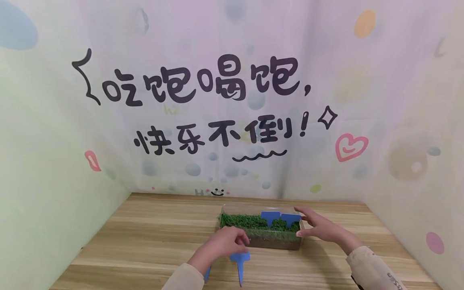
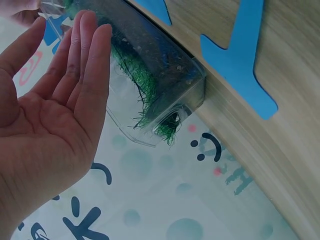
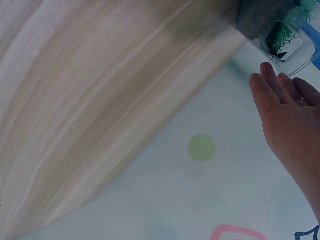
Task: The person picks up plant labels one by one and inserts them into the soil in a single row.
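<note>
A clear rectangular plastic planter (image 1: pixel 259 241) with dark soil and green grass (image 1: pixel 243 220) stands on the table. Two blue T-shaped plant labels (image 1: pixel 271 218) are upright in the grass toward its right end. My right hand (image 1: pixel 324 227) holds that end, thumb at the front corner and fingers at the back one. In front of the planter, my left hand (image 1: pixel 225 244) hovers with relaxed fingers and nothing held. Below it, a blue plant label (image 1: pixel 240 264) lies on the table; another label (image 1: pixel 208 275) is mostly hidden by the left arm. The left wrist view shows the open palm (image 2: pixel 55 120).
The wood-grain table (image 1: pixel 145 241) reaches a patterned cloth wall (image 1: pixel 217 177) at the back. Similar cloth rises on the left and right sides. Tabletop surface shows on both sides of the planter.
</note>
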Motion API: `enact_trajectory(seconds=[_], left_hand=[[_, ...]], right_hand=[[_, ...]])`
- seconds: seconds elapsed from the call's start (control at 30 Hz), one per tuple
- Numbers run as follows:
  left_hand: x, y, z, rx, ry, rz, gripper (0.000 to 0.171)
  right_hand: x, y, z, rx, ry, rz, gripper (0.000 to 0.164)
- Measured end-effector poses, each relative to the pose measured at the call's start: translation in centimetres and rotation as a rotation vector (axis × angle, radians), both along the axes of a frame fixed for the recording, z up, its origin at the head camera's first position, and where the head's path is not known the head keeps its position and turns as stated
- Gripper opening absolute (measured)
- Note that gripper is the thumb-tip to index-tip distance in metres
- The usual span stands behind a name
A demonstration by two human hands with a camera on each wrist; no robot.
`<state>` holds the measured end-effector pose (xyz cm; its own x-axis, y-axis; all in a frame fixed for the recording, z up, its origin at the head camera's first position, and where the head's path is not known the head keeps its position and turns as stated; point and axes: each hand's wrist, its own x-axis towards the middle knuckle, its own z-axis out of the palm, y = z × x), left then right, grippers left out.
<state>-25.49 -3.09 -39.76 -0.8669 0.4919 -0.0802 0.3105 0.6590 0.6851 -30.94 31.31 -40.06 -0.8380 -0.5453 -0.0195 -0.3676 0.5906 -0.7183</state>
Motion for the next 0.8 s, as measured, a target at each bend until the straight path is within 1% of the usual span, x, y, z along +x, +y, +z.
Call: enact_trajectory(seconds=[0.23, 0.57, 0.7, 0.8], left_hand=[[0.09, -0.19, -0.1, -0.012, 0.002, 0.001, 0.017], [0.16, -0.35, -0.32, -0.019, -0.018, -0.002, 0.016], [0.3, -0.34, -0.4, -0.025, -0.009, 0.014, 0.015], [0.43, -0.29, -0.42, -0.047, 0.008, 0.029, 0.011]], right_hand=[[0.06, -0.01, 0.0, 0.004, 0.006, 0.0, 0.087], [0.1, 0.02, -0.08, 0.007, 0.012, -0.002, 0.086], [0.08, 0.01, -0.07, 0.006, 0.008, 0.0, 0.086], [0.1, -0.04, -0.02, 0.008, 0.005, 0.0, 0.087]])
